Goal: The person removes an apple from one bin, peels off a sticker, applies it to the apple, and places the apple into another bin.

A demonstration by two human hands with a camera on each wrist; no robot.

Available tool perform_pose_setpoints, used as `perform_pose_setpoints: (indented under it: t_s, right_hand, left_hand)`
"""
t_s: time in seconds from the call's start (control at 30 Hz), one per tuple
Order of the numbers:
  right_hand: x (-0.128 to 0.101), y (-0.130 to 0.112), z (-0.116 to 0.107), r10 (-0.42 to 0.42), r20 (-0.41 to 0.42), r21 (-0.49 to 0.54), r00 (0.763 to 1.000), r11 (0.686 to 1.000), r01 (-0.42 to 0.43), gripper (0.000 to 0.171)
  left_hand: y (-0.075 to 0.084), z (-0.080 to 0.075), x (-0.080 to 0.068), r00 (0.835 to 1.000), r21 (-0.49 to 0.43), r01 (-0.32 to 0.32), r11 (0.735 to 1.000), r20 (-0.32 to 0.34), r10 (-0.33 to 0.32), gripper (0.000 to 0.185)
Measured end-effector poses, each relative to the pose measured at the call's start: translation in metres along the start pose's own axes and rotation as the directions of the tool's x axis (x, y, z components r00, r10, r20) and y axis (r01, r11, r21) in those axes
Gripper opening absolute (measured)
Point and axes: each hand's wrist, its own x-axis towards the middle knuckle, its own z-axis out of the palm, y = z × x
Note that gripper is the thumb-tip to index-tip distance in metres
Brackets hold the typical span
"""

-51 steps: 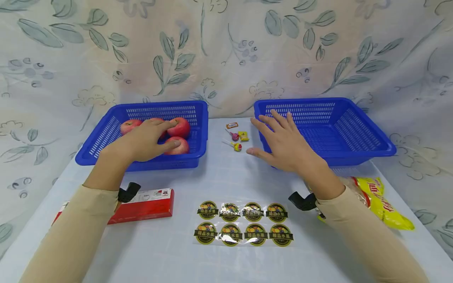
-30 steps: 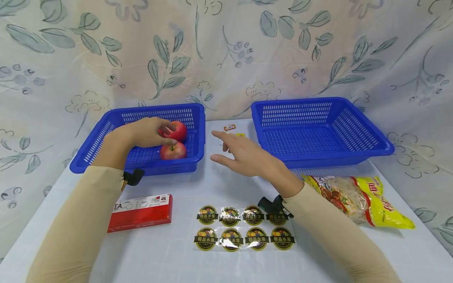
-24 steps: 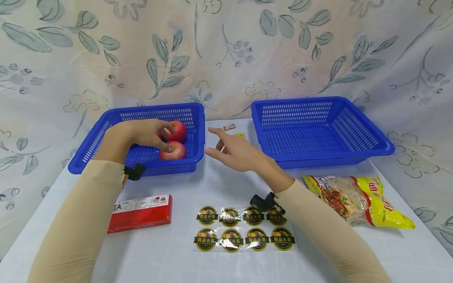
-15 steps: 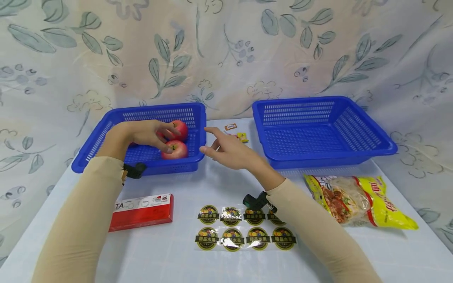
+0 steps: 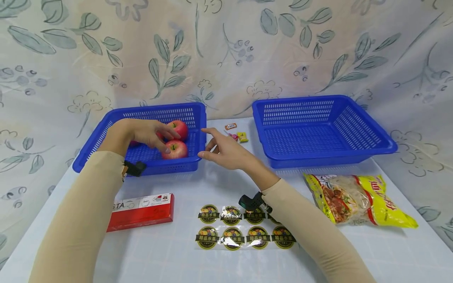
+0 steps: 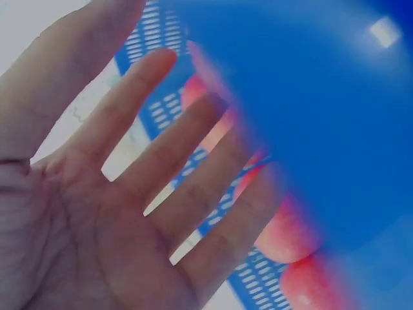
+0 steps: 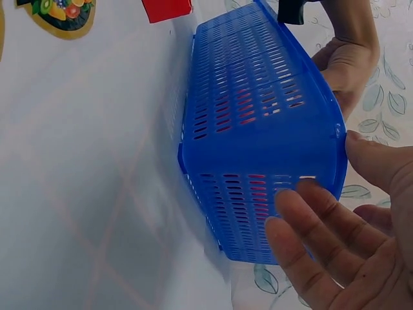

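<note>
A plain beige left sleeve point(image 5: 78, 216) fills the lower left of the head view, its match, the right sleeve point(image 5: 315, 232), the lower right. The fabric is smooth and close-fitting, lightly creased toward the bottom edge. The left cuff point(image 5: 109, 159) and right cuff point(image 5: 276, 190) end at the wrists, leaving the left hand point(image 5: 148, 133) and right hand point(image 5: 226, 151) bare. A small black left wrist camera point(image 5: 136, 169), left of centre, has a tan piece point(image 5: 124, 171) beside it; a rounded black right wrist camera point(image 5: 249, 202), tinged dark green, appears below centre.
</note>
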Motion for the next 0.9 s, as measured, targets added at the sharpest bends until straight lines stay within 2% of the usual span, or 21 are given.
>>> perform_pose_setpoints:
  t_s: [0.2,0.4,0.47,0.57,0.77,0.9]
  right_hand:
    - [0.0,0.002,0.0,0.01,-0.015,0.015,1.0,1.0,-0.01,0.076]
    - [0.002,0.001,0.002,0.006,-0.025,0.033,1.0,0.999,-0.006,0.078]
    - [0.003,0.001,0.003,0.006,-0.028,0.046,1.0,0.999,-0.005,0.078]
    - [0.003,0.002,0.003,0.008,-0.032,0.065,0.999,0.998,-0.006,0.078]
    - [0.005,0.005,0.002,0.008,-0.033,0.078,0.999,0.997,-0.006,0.078]
    - [0.005,0.007,-0.001,0.013,-0.035,0.076,0.999,0.997,-0.01,0.078]
  left_hand:
    - [0.004,-0.007,0.003,0.996,-0.075,0.013,0.997,0.084,-0.007,0.078]
    - [0.002,-0.006,0.01,0.985,-0.166,0.091,0.982,0.162,-0.064,0.084]
    - [0.001,-0.004,0.012,0.981,-0.171,0.112,0.979,0.177,-0.081,0.087]
    - [0.003,-0.002,0.016,0.976,-0.138,0.128,0.982,0.193,-0.1,0.09]
    - [0.01,0.0,0.025,0.97,0.001,0.16,0.987,0.183,-0.157,0.09]
    - [0.016,0.001,0.033,0.967,0.017,0.155,0.988,0.204,-0.155,0.085]
